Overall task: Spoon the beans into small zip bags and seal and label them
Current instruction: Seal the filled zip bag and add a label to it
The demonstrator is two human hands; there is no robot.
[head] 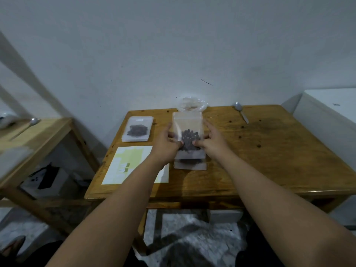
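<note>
A small clear zip bag (pixel 187 124) with dark beans in its lower half stands upright over the middle of the wooden table (pixel 269 155). My left hand (pixel 167 144) and my right hand (pixel 211 140) hold it from either side, thumbs pinching its front. Under it lies another bag (pixel 189 164) with beans. A further filled bag (pixel 137 129) lies flat at the back left. A label sheet (pixel 125 164) lies at the front left, partly under my left forearm. A metal spoon (pixel 241 112) rests at the table's far edge.
A crumpled clear plastic bag (pixel 192 105) sits behind the held bag against the wall. A few loose beans (pixel 259 145) dot the right half of the table. A lower wooden table (pixel 38 135) with another spoon stands at the left, a white unit (pixel 331 116) at the right.
</note>
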